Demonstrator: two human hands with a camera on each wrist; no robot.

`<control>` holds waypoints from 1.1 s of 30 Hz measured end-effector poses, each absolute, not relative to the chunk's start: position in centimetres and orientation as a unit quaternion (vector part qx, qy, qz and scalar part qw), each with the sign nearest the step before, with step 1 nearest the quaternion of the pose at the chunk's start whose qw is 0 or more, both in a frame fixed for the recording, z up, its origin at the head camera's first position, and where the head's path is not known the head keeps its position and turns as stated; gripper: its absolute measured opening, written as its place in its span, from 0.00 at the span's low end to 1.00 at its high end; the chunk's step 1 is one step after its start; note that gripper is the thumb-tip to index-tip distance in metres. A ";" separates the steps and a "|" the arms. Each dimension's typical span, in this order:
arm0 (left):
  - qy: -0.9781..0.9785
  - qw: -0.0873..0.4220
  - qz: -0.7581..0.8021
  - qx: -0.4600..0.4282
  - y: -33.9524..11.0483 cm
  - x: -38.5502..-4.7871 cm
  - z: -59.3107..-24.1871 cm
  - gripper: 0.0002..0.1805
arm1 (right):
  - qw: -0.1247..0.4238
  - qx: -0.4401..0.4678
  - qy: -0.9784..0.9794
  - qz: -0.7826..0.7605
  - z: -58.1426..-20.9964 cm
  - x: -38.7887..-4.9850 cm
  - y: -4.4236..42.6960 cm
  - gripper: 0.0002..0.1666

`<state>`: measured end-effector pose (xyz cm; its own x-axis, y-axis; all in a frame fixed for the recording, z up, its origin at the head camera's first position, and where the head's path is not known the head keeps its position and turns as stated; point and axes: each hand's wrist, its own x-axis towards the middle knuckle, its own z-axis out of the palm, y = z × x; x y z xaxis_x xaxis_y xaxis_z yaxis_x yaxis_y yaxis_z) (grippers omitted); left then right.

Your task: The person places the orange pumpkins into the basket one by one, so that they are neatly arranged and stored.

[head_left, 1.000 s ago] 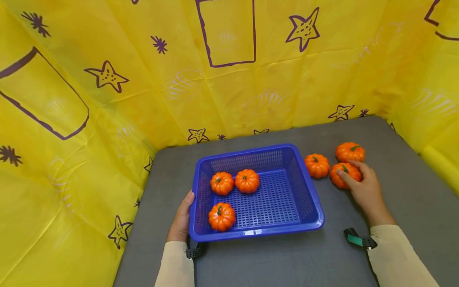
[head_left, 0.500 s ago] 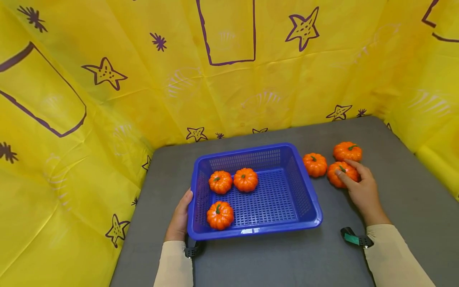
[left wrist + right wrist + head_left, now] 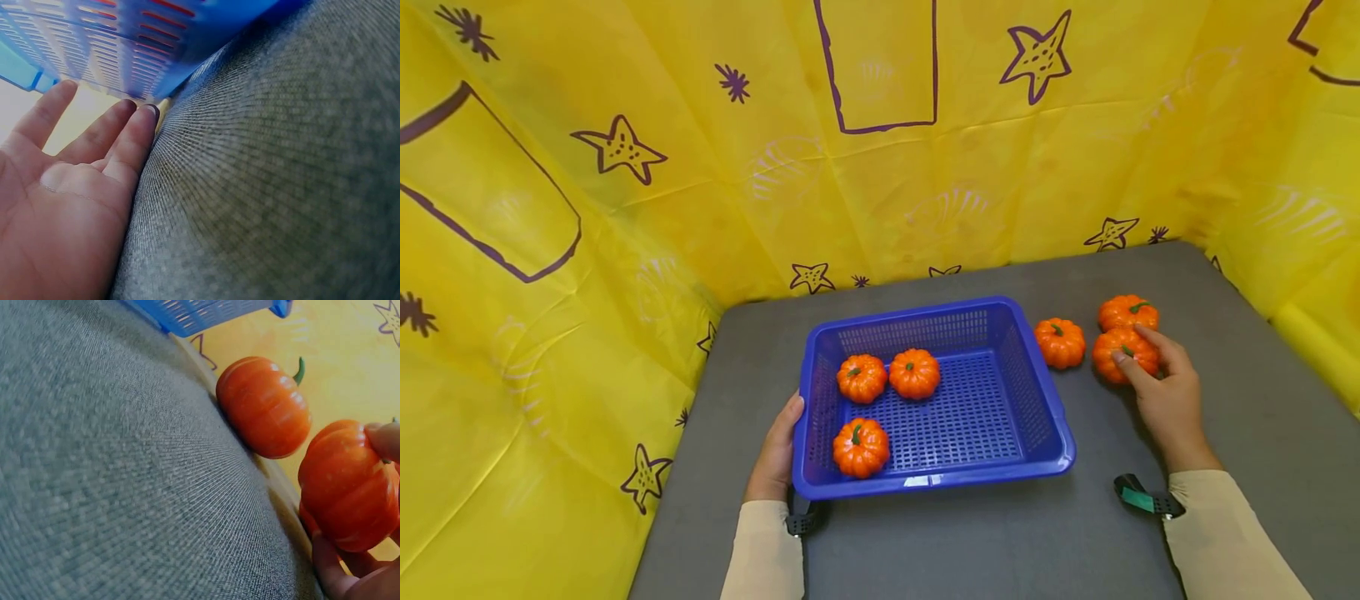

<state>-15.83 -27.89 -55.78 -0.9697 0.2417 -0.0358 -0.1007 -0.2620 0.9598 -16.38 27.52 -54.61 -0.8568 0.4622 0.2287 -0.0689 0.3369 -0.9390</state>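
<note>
My right hand [image 3: 1172, 400] grips a small orange pumpkin [image 3: 1116, 367], its thumb on top near the green stem. In the right wrist view, fingers [image 3: 331, 565] curl round the underside of that pumpkin [image 3: 347, 487]. Close behind it sits another pumpkin [image 3: 1127, 311], and one more pumpkin [image 3: 1060, 343] stands to its left beside the basket. At the blue plastic basket [image 3: 932, 482], my left hand [image 3: 777, 450] touches the left side. The left wrist view shows its fingers [image 3: 128, 144] nearly straight, against or close to the slotted basket wall [image 3: 144, 56].
Inside the basket lie three pumpkins: one at the back left [image 3: 861, 379], one right of it [image 3: 914, 374], one at the front left [image 3: 861, 448]. The grey tabletop [image 3: 955, 550] lies beneath everything. Yellow patterned cloth [image 3: 880, 200] hangs behind and at both sides.
The right hand has taken the gripped pumpkin slightly up and away, so it now overlaps the rear pumpkin more. The basket and left hand stay where they were.
</note>
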 end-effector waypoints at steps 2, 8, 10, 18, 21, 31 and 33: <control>0.598 0.108 0.792 0.058 -27.9 -15.8 -55.8 0.37 | 0.231 -0.128 -0.779 0.569 -54.4 -16.2 27.4 0.33; 0.595 0.111 0.794 0.059 -27.9 -15.8 -55.8 0.37 | 0.234 -0.108 -0.789 0.557 -54.3 -16.0 27.3 0.31; 0.596 0.112 0.793 0.061 -27.9 -15.8 -55.8 0.37 | 0.242 -0.091 -0.792 0.553 -54.4 -16.0 27.3 0.30; 0.599 0.108 0.791 0.063 -27.9 -15.8 -55.8 0.37 | 0.258 -0.040 -0.791 0.554 -53.2 -16.1 26.4 0.28; 0.600 0.107 0.791 0.059 -27.9 -15.7 -55.7 0.37 | 0.260 -0.035 -0.785 0.561 -52.7 -16.1 26.0 0.28; 0.602 0.108 0.790 0.050 -27.9 -15.8 -55.8 0.37 | 0.258 0.003 -0.764 0.592 -51.5 -15.8 25.3 0.28; 0.602 0.108 0.789 0.050 -27.9 -15.8 -55.8 0.37 | 0.258 0.015 -0.763 0.592 -51.0 -15.6 25.0 0.27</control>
<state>-15.83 -27.90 -55.81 -0.9717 0.2305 -0.0511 -0.1101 -0.2510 0.9617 -15.65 25.04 -50.97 -0.8668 0.2825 0.4108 -0.3277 0.2981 -0.8965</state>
